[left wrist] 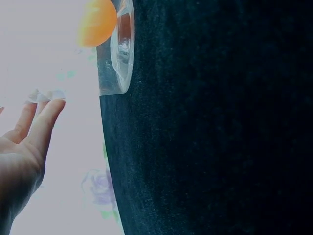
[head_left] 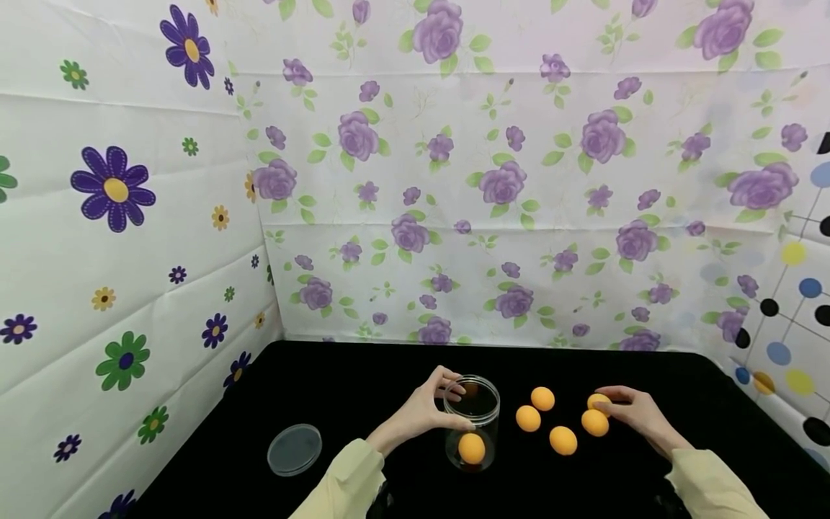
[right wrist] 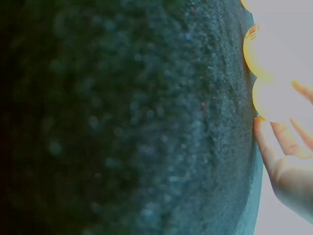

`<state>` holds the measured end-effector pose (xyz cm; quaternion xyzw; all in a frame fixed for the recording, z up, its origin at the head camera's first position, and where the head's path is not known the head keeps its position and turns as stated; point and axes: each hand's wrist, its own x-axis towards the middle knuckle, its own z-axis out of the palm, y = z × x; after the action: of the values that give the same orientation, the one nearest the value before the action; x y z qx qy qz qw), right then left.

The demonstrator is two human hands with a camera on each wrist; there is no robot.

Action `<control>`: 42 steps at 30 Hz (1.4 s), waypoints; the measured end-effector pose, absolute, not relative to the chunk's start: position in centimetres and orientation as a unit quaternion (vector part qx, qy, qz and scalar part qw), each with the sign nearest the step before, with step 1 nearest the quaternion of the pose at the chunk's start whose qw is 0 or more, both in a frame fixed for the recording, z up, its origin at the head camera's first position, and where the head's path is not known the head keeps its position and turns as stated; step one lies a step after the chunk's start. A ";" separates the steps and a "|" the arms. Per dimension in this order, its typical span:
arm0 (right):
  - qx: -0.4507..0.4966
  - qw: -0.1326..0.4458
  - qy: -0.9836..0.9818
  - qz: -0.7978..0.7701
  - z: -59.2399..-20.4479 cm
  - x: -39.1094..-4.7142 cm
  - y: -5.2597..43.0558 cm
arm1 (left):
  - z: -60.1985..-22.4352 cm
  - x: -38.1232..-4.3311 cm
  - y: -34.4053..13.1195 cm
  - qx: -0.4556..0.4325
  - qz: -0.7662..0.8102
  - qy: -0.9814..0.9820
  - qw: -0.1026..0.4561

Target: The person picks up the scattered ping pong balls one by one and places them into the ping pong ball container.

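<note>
My left hand (head_left: pixel 424 409) grips a clear round jar (head_left: pixel 491 432) near its uncapped top, thumb in front and fingers behind. Inside, low down, lies one orange ping-pong ball (head_left: pixel 472 448), which the left wrist view also shows through the wall. To the right, my right hand (head_left: pixel 640 417) pinches another orange ball (head_left: pixel 596 401) between thumb and fingers. A second ball (head_left: pixel 595 424) sits right in front of it, by the thumb. In the right wrist view the fingertips are at the ball's (right wrist: pixel 266 98) edge, with another ball (right wrist: pixel 259 54) beside it.
Between jar and right hand lie more orange balls (head_left: pixel 563 440) on the black tabletop (head_left: pixel 363 382). A clear round lid (head_left: pixel 295 450) rests flat at the left. Flowered cloth (head_left: pixel 454 288) hangs behind the table, with patterned sheets at both sides.
</note>
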<state>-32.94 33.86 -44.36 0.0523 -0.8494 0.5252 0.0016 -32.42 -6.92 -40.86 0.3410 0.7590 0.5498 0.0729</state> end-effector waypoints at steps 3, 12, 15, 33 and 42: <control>0.050 -0.004 -0.847 0.530 -44.3 -32.9 33.9 | -40.8 -32.4 -6.9 0.340 0.549 0.760 0.072; 0.046 0.002 -0.844 0.535 -44.2 -32.8 34.1 | -40.9 -32.5 -6.8 0.341 0.550 0.759 0.076; 0.042 0.015 -0.845 0.533 -44.2 -32.8 34.0 | -41.0 -32.4 -6.8 0.341 0.552 0.757 0.077; 0.030 0.046 -0.849 0.525 -44.0 -32.7 34.0 | -41.3 -32.6 -6.8 0.344 0.547 0.760 0.070; 0.025 0.034 -0.846 0.531 -43.4 -32.5 33.3 | -41.1 -32.5 -7.1 0.350 0.552 0.752 0.077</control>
<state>-32.53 33.26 -43.39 0.0245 -0.8465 0.5308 0.0338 -32.53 -7.06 -41.09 0.3504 0.7524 0.5525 0.0771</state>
